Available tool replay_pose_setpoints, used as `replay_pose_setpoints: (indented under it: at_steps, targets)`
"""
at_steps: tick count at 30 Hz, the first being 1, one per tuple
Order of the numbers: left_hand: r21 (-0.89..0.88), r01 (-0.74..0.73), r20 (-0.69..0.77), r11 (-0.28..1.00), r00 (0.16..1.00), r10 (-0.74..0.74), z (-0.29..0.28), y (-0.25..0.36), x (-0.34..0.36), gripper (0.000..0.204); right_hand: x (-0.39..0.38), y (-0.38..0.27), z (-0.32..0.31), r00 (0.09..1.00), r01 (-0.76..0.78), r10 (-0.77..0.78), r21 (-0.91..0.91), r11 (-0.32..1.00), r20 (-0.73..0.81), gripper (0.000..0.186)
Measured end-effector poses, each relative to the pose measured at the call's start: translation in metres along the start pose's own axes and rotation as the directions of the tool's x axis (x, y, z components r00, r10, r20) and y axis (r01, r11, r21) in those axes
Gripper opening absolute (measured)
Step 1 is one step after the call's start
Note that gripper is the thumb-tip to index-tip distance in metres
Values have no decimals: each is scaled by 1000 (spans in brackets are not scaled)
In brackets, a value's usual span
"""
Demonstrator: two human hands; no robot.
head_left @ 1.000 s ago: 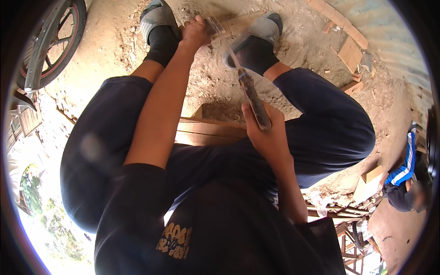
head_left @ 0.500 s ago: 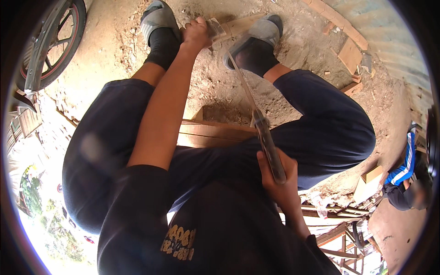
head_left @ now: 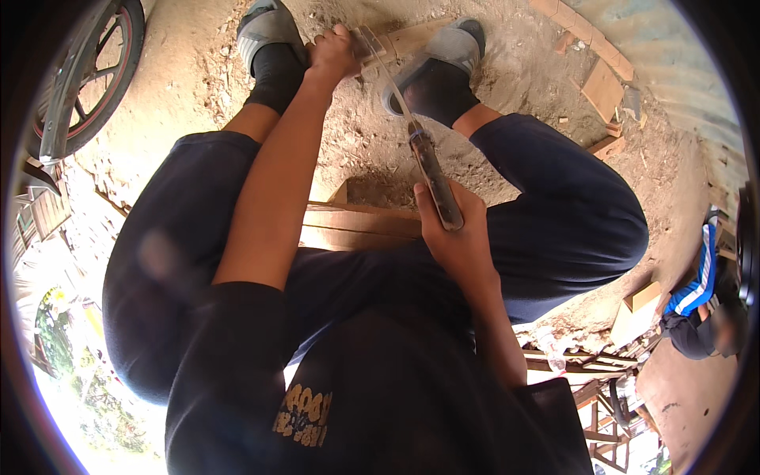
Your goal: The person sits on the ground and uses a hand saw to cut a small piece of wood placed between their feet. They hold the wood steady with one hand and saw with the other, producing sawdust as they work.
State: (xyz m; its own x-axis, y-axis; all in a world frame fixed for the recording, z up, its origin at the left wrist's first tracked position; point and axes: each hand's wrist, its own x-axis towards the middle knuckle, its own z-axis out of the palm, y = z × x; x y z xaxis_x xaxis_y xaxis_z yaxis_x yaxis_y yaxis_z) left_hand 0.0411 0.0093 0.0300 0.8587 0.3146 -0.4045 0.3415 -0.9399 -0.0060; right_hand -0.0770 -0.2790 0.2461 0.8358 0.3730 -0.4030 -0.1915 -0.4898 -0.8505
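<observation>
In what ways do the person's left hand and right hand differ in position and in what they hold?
The left hand holds a wooden piece, while the right hand grips the dark handle of a long thin-bladed tool.
The left hand is farther out, near the left foot; the right hand is closer to the torso.
Both hands are bare.

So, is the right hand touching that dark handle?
Touching. The head view shows the right hand closed around the near end of the dark handle, with no gap between them.
</observation>
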Motion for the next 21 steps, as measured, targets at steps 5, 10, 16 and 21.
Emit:
replay_pose_setpoints:
  at_steps: [5,10,16,21]
  targets:
    - [25,29,6,999,1000,-29,-9,1,-5,71,-52,-23,-26,987,-162,162,14,987,22,12]
    - [7,36,-5,999,999,-36,-1,-2,-1,71,5,-5,-5,997,-65,65,-8,998,52,10]
    - [31,43,14,999,999,-43,-4,1,-5,71,-39,-7,-26,996,-89,89,-3,996,14,17]
    - [16,16,5,1000,1000,-16,-3,-6,-6,71,3,-1,3,995,-80,79,8,997,62,14]
